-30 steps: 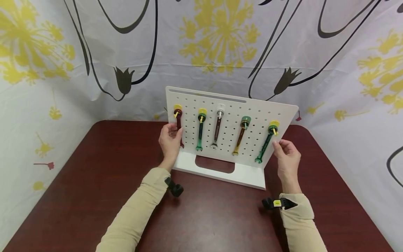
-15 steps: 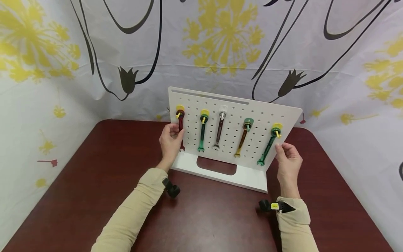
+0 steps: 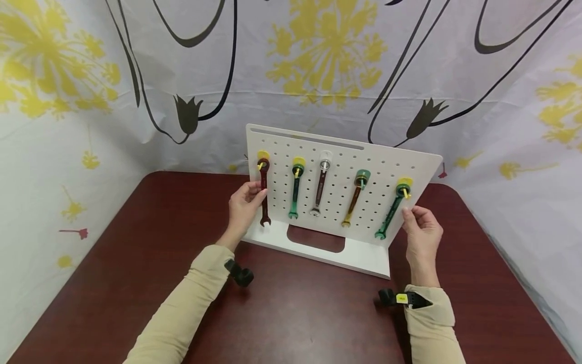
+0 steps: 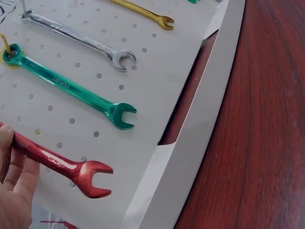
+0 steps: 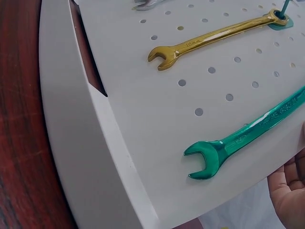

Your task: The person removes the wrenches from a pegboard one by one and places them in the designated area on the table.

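Pegboard with five combination wrenches, held at both sides by a person. The white pegboard (image 3: pixel 400 155) rises from a flat base (image 3: pixel 368 260) on the dark red desk (image 3: pixel 113 263); a cut-out (image 3: pixel 316 238) in the base exposes the desk surface. The left hand (image 3: pixel 244 207) is at the board's left edge, its fingers clamped on the shaft of the red wrench (image 4: pixel 56 162), thumb in front and the other fingers beneath. The red wrench lies in front of the board, its ring end at the leftmost yellow hook (image 3: pixel 263 155), its forked end pointing down toward the base. The board carries the others in a row, each hanging from its own hook, forked end lowest: left green wrench (image 4: pixel 64 84) on yellow, silver wrench (image 4: pixel 71 33) on white, gold wrench (image 5: pixel 219 35) on green, right green wrench (image 5: pixel 257 126) on yellow. The right hand (image 3: pixel 423 236) pinches the board's right edge just beside the last wrench, thumb toward the front, the remaining fingers curled and partly hidden. Each sleeve ends at a black wrist strap (image 3: pixel 239 273). Behind the desk hangs a white cloth (image 3: pixel 254 108) printed with yellow and dark flowers.
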### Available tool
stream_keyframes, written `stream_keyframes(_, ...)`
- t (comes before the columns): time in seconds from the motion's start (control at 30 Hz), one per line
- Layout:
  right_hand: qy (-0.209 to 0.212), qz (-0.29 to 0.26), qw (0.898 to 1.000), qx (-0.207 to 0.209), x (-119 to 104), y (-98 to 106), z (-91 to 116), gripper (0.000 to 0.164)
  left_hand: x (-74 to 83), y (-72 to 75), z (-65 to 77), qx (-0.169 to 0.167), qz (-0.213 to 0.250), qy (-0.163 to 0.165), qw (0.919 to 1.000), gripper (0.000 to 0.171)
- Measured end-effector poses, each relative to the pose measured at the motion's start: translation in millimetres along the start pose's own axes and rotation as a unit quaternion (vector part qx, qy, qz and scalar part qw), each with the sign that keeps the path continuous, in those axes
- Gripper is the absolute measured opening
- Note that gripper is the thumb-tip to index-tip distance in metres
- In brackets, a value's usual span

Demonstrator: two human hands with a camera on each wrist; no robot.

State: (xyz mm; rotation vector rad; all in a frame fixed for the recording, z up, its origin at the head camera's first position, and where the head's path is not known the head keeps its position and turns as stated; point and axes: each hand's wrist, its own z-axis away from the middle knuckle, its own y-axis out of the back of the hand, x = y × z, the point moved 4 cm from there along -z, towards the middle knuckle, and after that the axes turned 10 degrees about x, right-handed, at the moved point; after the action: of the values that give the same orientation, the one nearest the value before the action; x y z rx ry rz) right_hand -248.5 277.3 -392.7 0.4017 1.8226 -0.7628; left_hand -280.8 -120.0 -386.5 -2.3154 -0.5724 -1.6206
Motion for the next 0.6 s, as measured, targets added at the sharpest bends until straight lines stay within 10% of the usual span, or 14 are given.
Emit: stream_keyframes(0.6,-0.02,0.034,0.999,-0.012,-0.6,0.5,-3.6,0.009,3.7,21.9,7.8,-0.09,0.069,0.1,0.9885,0.026)
